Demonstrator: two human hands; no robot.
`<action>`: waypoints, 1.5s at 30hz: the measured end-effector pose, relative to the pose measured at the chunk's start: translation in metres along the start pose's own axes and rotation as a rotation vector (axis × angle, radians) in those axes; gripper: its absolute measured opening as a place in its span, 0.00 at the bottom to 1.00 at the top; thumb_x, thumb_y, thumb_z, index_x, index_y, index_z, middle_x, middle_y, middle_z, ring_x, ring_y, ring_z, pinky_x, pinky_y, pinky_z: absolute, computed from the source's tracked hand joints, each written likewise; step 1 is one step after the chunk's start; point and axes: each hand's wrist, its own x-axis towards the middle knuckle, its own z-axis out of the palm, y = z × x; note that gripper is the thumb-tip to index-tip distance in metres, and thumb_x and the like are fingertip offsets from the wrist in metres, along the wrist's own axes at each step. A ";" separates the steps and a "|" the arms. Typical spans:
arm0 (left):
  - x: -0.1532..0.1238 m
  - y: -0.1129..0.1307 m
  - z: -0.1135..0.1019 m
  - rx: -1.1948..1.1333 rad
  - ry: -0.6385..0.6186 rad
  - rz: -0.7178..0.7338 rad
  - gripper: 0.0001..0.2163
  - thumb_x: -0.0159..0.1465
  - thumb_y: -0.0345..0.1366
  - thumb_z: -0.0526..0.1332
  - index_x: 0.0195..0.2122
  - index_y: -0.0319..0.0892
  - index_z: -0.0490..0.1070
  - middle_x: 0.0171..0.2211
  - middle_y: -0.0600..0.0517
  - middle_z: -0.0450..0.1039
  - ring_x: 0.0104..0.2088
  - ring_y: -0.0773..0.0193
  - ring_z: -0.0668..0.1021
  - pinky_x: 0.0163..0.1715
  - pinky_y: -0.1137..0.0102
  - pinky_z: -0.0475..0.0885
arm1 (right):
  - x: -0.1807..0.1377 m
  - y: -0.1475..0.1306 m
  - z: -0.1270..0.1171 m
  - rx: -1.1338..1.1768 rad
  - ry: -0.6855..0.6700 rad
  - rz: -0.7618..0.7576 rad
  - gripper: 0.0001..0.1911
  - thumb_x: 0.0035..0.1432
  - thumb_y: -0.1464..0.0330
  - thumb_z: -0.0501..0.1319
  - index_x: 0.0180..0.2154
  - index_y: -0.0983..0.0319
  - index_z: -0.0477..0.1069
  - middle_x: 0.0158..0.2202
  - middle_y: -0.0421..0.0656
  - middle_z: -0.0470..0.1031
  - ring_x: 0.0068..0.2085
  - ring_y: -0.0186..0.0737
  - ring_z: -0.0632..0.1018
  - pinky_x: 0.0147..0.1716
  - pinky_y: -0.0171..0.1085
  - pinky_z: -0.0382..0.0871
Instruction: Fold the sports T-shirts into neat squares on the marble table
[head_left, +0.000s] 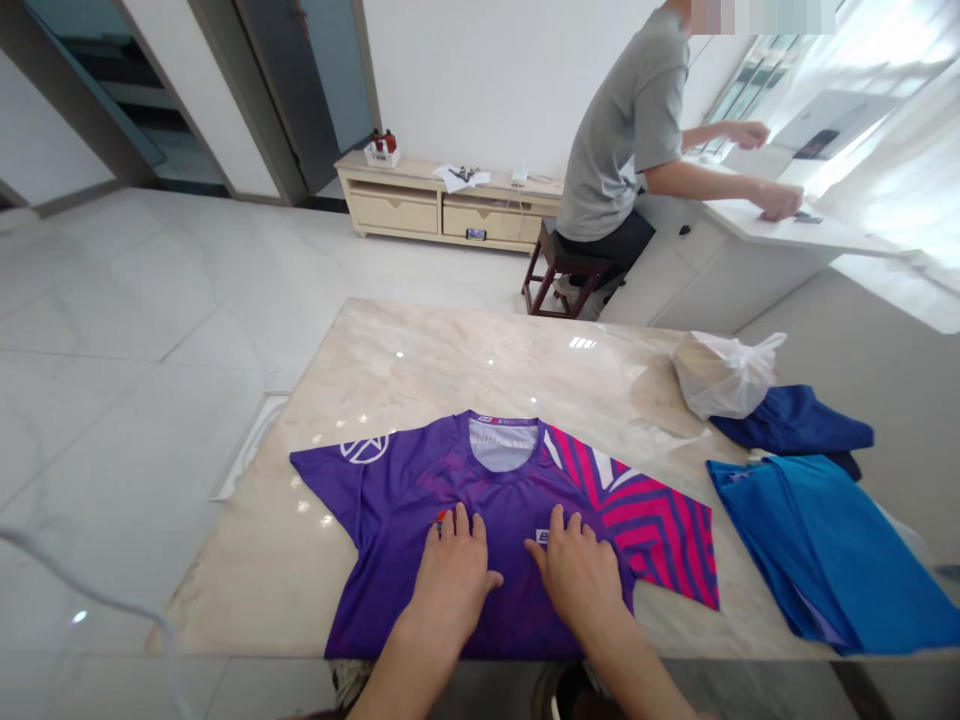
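A purple sports jersey (390,490) lies spread face up on the marble table (420,360), its right sleeve striped pink and purple. My left hand (452,570) rests flat on the chest of the jersey with fingers stretched out. My right hand (577,568) lies flat beside it, also on the chest, fingers together and extended. Neither hand holds anything.
At the table's right lie a folded light-blue garment (825,550), a dark-blue garment (795,420) and a white plastic bag (724,375). Beyond the table a person in a grey shirt (630,130) sits on a stool at a white counter. A low wooden cabinet (442,205) stands against the wall.
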 end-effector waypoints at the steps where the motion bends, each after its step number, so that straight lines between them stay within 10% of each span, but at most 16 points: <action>1: 0.001 -0.003 -0.003 -0.003 -0.006 0.011 0.36 0.72 0.41 0.71 0.78 0.33 0.65 0.77 0.27 0.60 0.76 0.37 0.69 0.74 0.50 0.68 | 0.002 -0.003 -0.003 0.003 0.009 0.007 0.34 0.81 0.60 0.53 0.76 0.76 0.64 0.69 0.74 0.72 0.63 0.64 0.82 0.57 0.52 0.78; 14: -0.007 0.003 -0.020 -0.069 0.055 0.103 0.28 0.77 0.39 0.65 0.74 0.31 0.69 0.68 0.30 0.76 0.67 0.41 0.80 0.68 0.50 0.75 | 0.010 -0.010 0.021 0.029 0.083 -0.038 0.33 0.79 0.65 0.56 0.78 0.70 0.62 0.79 0.68 0.57 0.75 0.70 0.69 0.68 0.61 0.68; 24: -0.016 -0.029 -0.011 0.017 0.151 -0.068 0.35 0.73 0.39 0.70 0.77 0.31 0.64 0.77 0.27 0.60 0.76 0.36 0.69 0.71 0.49 0.72 | 0.033 0.028 0.041 0.036 0.296 -0.100 0.38 0.80 0.56 0.55 0.79 0.72 0.58 0.80 0.64 0.56 0.79 0.65 0.63 0.75 0.56 0.61; 32: -0.025 -0.064 0.011 0.082 0.134 -0.142 0.38 0.71 0.37 0.70 0.79 0.34 0.62 0.79 0.30 0.59 0.78 0.36 0.65 0.74 0.47 0.68 | 0.032 0.025 0.034 0.003 0.187 -0.046 0.40 0.80 0.54 0.54 0.77 0.78 0.60 0.78 0.70 0.58 0.77 0.69 0.66 0.73 0.58 0.63; 45: -0.005 -0.028 0.004 0.032 0.096 -0.034 0.36 0.72 0.38 0.70 0.79 0.37 0.63 0.79 0.33 0.58 0.79 0.40 0.63 0.76 0.48 0.65 | 0.020 -0.011 0.019 0.037 0.141 -0.104 0.40 0.80 0.57 0.56 0.78 0.80 0.58 0.78 0.73 0.56 0.78 0.70 0.64 0.74 0.57 0.62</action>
